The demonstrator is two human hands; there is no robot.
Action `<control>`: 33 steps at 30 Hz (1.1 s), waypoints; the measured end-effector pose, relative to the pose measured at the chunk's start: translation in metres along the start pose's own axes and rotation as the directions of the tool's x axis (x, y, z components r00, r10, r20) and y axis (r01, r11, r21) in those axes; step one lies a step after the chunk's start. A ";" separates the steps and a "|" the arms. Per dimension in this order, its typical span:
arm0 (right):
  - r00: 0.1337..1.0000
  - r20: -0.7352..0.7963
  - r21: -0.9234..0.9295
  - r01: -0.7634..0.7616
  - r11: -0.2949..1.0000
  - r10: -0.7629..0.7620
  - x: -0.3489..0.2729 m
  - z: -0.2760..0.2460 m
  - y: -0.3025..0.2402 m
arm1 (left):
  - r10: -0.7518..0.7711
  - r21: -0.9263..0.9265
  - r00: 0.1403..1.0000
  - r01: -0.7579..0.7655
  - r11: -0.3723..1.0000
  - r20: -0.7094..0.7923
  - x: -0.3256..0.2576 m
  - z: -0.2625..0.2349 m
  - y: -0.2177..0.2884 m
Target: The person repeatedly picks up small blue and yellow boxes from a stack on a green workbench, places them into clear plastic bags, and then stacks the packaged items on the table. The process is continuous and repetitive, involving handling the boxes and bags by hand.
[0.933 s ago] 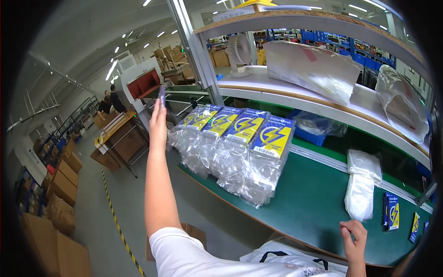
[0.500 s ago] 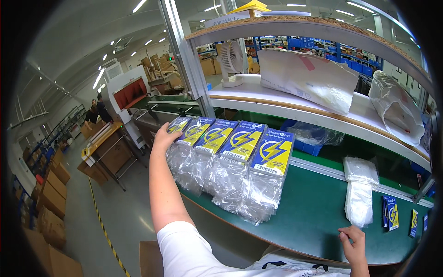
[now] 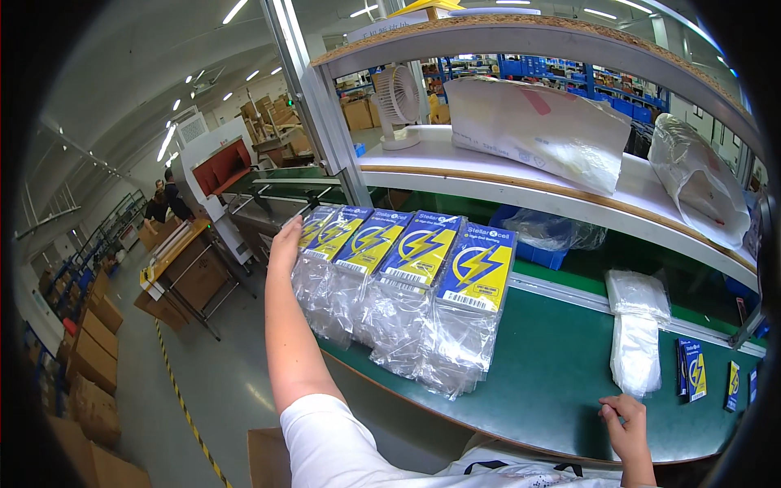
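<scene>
A row of several blue and yellow battery boxes point(image 3: 476, 267) in clear plastic bags point(image 3: 435, 337) lies along the left part of the green worktable point(image 3: 553, 366). The loose ends of the bags hang crumpled toward me. My left hand point(image 3: 286, 242) rests against the left end of the row, its fingers stretched along the leftmost box point(image 3: 311, 229). Close to the table's front edge, my right hand point(image 3: 625, 416) is loosely closed with nothing visible in it. A stack of flat clear bags point(image 3: 636, 350) lies just beyond it.
More blue and yellow boxes point(image 3: 694, 370) stand at the table's right end. Behind the table runs a shelf point(image 3: 407, 171) with a white fan point(image 3: 399, 106) and large wrapping bags point(image 3: 537, 130). A blue bin point(image 3: 541, 254) sits beneath it. An open carton point(image 3: 268, 458) stands below left.
My left hand has flattened against the row's left end, and the leftmost box now sits tighter against its neighbour. My right hand has barely moved. The view has shifted slightly.
</scene>
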State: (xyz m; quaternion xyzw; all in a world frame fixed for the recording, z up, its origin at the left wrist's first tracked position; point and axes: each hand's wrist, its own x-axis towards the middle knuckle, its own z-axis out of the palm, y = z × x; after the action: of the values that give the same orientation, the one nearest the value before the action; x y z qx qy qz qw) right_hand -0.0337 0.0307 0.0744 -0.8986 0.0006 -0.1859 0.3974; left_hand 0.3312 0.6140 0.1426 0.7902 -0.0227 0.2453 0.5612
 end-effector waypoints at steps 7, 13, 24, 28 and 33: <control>0.996 -0.082 0.026 -0.032 0.999 0.034 0.000 -0.013 0.005 | -0.013 0.051 0.999 0.015 0.999 -0.033 -0.009 -0.010 0.029; 0.925 -0.379 -0.069 -0.004 0.998 -0.022 0.015 -0.046 0.024 | 0.082 0.116 0.992 -0.071 0.991 -0.092 -0.011 -0.034 0.032; 0.912 -0.411 -0.121 -0.058 0.991 0.003 0.009 -0.053 0.047 | -0.026 0.414 0.979 0.110 0.904 -0.203 -0.015 -0.023 0.020; 0.923 -0.381 -0.110 -0.098 0.989 0.049 0.013 -0.048 0.040 | -0.120 0.317 0.987 0.149 0.936 -0.110 -0.012 -0.008 0.021; 0.941 -0.335 -0.106 -0.093 0.990 0.052 0.022 -0.039 0.033 | -0.087 0.160 0.995 0.092 0.983 -0.041 -0.005 0.001 0.013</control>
State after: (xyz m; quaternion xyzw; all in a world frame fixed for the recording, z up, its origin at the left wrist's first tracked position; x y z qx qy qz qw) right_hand -0.0219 -0.0230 0.0824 -0.8764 0.1117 -0.3189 0.3432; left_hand 0.3231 0.6068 0.1520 0.8291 0.0423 0.2340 0.5061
